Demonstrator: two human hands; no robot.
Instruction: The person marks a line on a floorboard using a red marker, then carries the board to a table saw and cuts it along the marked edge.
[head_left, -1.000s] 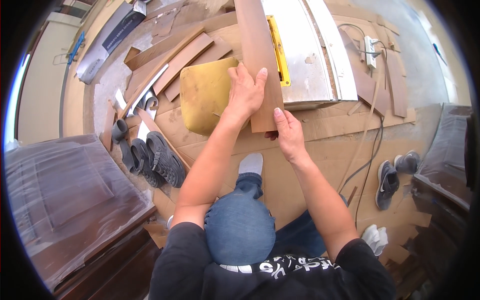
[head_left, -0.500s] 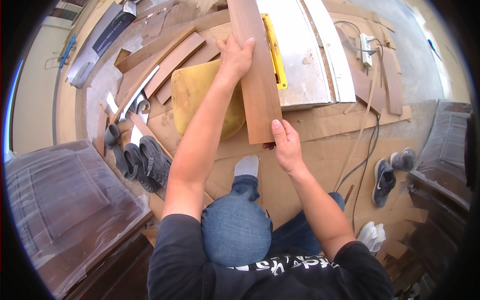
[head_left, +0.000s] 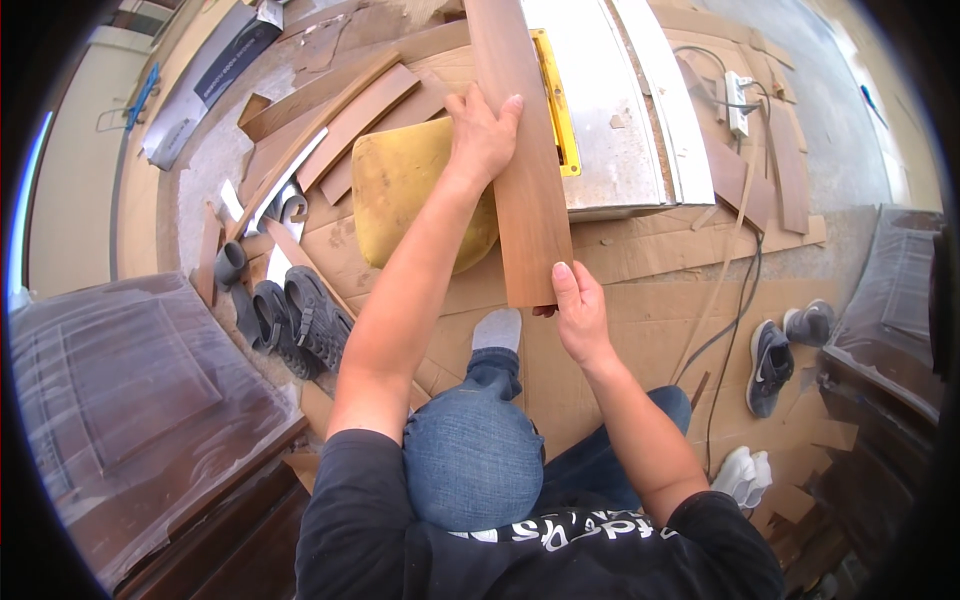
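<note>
A long brown wooden plank (head_left: 530, 190) runs away from me, its near end above my sock-covered foot and its far end cut off by the top of the view. My left hand (head_left: 484, 135) is closed over the plank's left edge, about midway along what shows. At the near right corner my right hand (head_left: 582, 312) pinches it, thumb on top and fingers underneath. Just right of the plank lies a metal-topped saw table (head_left: 615, 150) with a yellow slotted insert (head_left: 562, 120). The plank covers part of that insert's left side.
A yellow stool seat (head_left: 395, 190) stands left of the plank, with several loose boards (head_left: 358, 125) behind it. On the right are a power strip (head_left: 738, 105) with cables and a pair of sneakers (head_left: 770, 365). Plastic-wrapped dark furniture (head_left: 130, 400) flanks the left; sandals (head_left: 315, 315) lie beside it.
The plank has shifted slightly toward me and to the right, with both hands keeping hold of it. My left hand has moved a little rightward and down with it.
</note>
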